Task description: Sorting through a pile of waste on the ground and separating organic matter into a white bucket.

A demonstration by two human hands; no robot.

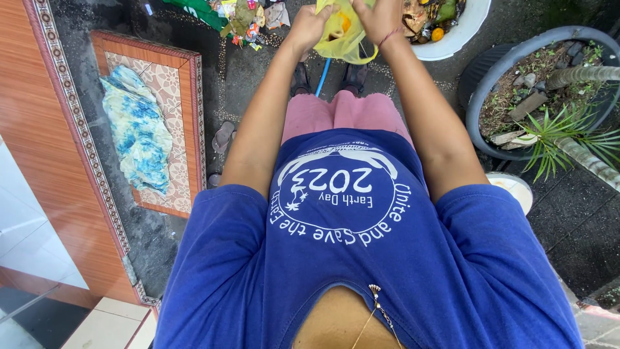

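Landmark: yellow bag (340, 35), held up at top of view, above the feet.

Left of bag: blue-white cloth (139, 129) on a tiled step (187, 97), well apart; bare dark floor between.
Left hand (309, 27): closed, gripping the bag's left edge.
Right hand (381, 18): closed, pinching its right edge.
Right of bag: white basin (452, 40) just beside; grey planter (481, 71) beyond.

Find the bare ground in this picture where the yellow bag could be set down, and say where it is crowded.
Bare dark paving lies between the patterned mat and the shoes. The top is crowded: litter pile, white basin, both hands on the yellow bag. The plant pot fills the right.
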